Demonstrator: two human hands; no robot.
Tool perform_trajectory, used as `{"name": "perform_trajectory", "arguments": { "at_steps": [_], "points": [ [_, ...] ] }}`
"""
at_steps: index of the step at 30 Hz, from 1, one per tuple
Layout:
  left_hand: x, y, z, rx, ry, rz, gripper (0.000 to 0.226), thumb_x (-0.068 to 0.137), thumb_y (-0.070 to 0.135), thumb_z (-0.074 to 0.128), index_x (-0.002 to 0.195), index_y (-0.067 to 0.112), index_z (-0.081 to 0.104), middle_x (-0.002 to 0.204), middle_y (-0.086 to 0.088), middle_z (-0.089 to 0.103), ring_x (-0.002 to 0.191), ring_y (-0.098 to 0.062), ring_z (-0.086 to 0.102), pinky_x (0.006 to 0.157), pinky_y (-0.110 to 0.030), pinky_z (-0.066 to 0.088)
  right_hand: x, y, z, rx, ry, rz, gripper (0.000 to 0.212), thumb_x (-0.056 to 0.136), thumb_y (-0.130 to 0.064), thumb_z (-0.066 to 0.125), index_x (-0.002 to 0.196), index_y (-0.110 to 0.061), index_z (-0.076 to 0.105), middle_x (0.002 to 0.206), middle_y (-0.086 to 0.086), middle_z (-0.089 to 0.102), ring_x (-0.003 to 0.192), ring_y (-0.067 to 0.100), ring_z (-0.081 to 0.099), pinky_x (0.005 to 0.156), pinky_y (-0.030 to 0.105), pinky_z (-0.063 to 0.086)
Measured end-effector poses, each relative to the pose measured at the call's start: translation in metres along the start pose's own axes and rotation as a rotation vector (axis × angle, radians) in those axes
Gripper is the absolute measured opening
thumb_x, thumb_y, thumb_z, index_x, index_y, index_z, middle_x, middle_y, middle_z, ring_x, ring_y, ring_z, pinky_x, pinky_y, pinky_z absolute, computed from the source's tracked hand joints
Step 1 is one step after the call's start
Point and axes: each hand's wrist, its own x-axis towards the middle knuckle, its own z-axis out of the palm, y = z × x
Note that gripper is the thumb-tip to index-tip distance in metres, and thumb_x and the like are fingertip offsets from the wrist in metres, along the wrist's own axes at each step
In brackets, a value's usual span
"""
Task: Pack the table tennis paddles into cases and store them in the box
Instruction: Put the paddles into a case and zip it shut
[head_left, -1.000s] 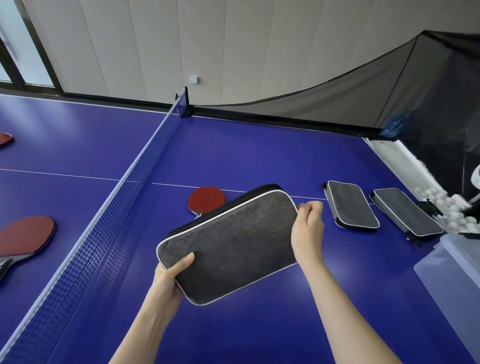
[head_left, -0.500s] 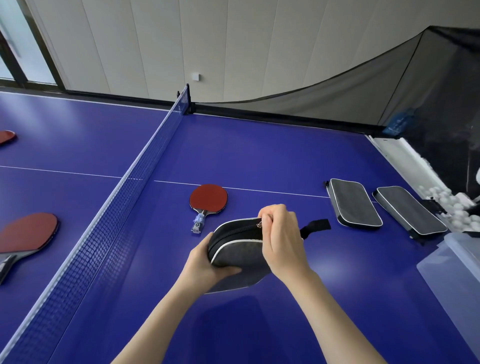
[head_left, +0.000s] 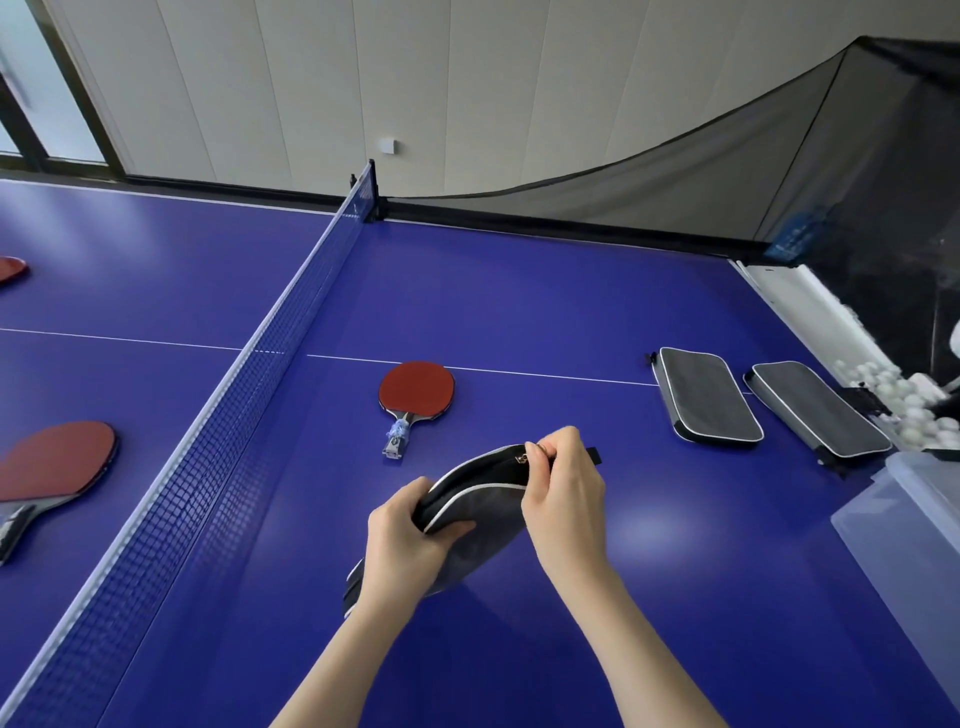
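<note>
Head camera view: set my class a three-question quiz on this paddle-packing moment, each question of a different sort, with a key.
1. Multiple choice: the left hand grips the grey fabric case with white piping. What does the right hand pinch on it? A the zip pull; B a paddle handle; C a ball.
2. True or false: the red rubber paddle beside the blue net lies bare on the blue table.
3. Count: how many other flat grey cases lie near the clear plastic box?
Key: 1 A; 2 true; 3 two.
</note>
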Motion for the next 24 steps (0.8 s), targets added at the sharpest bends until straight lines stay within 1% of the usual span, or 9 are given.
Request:
{"name": "perform_trajectory", "arguments": {
  "at_steps": [2, 4, 6, 9, 11, 13, 15, 20, 24],
  "points": [
    [0.0, 0.0, 0.001, 0.026, 0.028, 0.005, 0.039, 0.062, 0.014, 0.083, 0.06, 0.019, 0.044, 0.052, 0.008, 0.049, 0.053, -0.009, 0.046, 0.05, -0.017, 0.037, -0.003, 0.003, 0.002, -0.022, -0.014, 0.064, 0.02, 0.096, -0.019, 0.05, 0.081, -0.015, 0.039, 0.069, 0.002, 0.053, 0.058, 0.02, 0.051, 0.051, 0.032, 0.045],
    [0.0, 0.001, 0.001, 0.032, 0.04, 0.003, 0.043, 0.062, 0.013, 0.083, 0.058, 0.021, 0.041, 0.05, 0.011, 0.047, 0.05, -0.007, 0.042, 0.049, -0.016, 0.036, -0.003, 0.003, 0.004, -0.029, -0.01, 0.064, 0.02, 0.096, -0.019, 0.05, 0.081, -0.015, 0.039, 0.067, 0.002, 0.054, 0.055, 0.019, 0.051, 0.049, 0.031, 0.044],
    [0.0, 0.002, 0.001, 0.015, 0.046, -0.005, 0.041, 0.062, 0.013, 0.083, 0.058, 0.023, 0.044, 0.053, 0.011, 0.052, 0.052, -0.008, 0.047, 0.05, -0.017, 0.039, 0.001, 0.001, 0.006, -0.016, -0.002, 0.077, 0.02, 0.096, -0.017, 0.052, 0.08, -0.013, 0.039, 0.066, 0.003, 0.054, 0.055, 0.021, 0.051, 0.051, 0.031, 0.044],
    [-0.002, 0.003, 0.001, -0.016, 0.048, -0.015, 0.03, 0.063, 0.012, 0.083, 0.065, 0.013, 0.053, 0.06, 0.0, 0.059, 0.061, -0.019, 0.056, 0.059, -0.037, 0.048, 0.005, 0.0, 0.008, -0.016, -0.009, 0.107, 0.021, 0.095, -0.015, 0.053, 0.079, -0.011, 0.039, 0.065, 0.004, 0.052, 0.056, 0.022, 0.051, 0.05, 0.032, 0.044],
    [-0.003, 0.004, 0.0, -0.023, 0.062, -0.014, 0.033, 0.063, 0.012, 0.083, 0.062, 0.014, 0.05, 0.057, -0.001, 0.057, 0.058, -0.019, 0.054, 0.059, -0.039, 0.048, 0.006, 0.001, 0.007, -0.019, -0.014, 0.11, 0.022, 0.095, -0.014, 0.053, 0.078, -0.011, 0.039, 0.066, 0.003, 0.051, 0.056, 0.019, 0.049, 0.048, 0.025, 0.039],
    [-0.004, 0.005, 0.0, -0.01, 0.072, -0.006, 0.039, 0.063, 0.013, 0.084, 0.058, 0.017, 0.045, 0.053, 0.001, 0.051, 0.053, -0.014, 0.047, 0.055, -0.031, 0.044, 0.009, 0.004, 0.006, -0.053, -0.014, 0.098, 0.022, 0.094, -0.014, 0.054, 0.078, -0.011, 0.038, 0.067, 0.001, 0.05, 0.055, 0.014, 0.043, 0.047, 0.016, 0.03],
    [-0.003, 0.008, 0.001, -0.003, 0.098, 0.011, 0.047, 0.063, 0.013, 0.083, 0.054, 0.023, 0.038, 0.05, 0.007, 0.047, 0.051, -0.01, 0.042, 0.051, -0.021, 0.036, 0.011, 0.007, 0.005, -0.114, -0.024, 0.077, 0.023, 0.094, -0.015, 0.054, 0.079, -0.013, 0.037, 0.067, 0.0, 0.049, 0.053, 0.011, 0.039, 0.046, 0.014, 0.023],
    [-0.002, 0.011, 0.001, 0.016, 0.119, 0.05, 0.045, 0.063, 0.013, 0.084, 0.055, 0.015, 0.04, 0.05, 0.004, 0.04, 0.051, -0.012, 0.036, 0.051, -0.025, 0.033, 0.019, 0.02, 0.004, -0.226, -0.069, 0.106, 0.023, 0.095, -0.017, 0.053, 0.08, -0.014, 0.036, 0.07, 0.0, 0.049, 0.059, 0.019, 0.042, 0.052, 0.025, 0.028],
    [0.003, 0.009, -0.011, -0.105, 0.084, 0.024, 0.035, 0.063, 0.013, 0.086, 0.062, 0.005, 0.052, 0.053, -0.008, 0.051, 0.053, -0.017, 0.045, 0.053, -0.028, 0.039, 0.032, 0.048, -0.006, -0.047, -0.117, 0.24, 0.016, 0.093, -0.011, 0.056, 0.081, -0.006, 0.048, 0.083, 0.007, 0.059, 0.078, 0.023, 0.053, 0.063, 0.027, 0.036]
  ]
}}
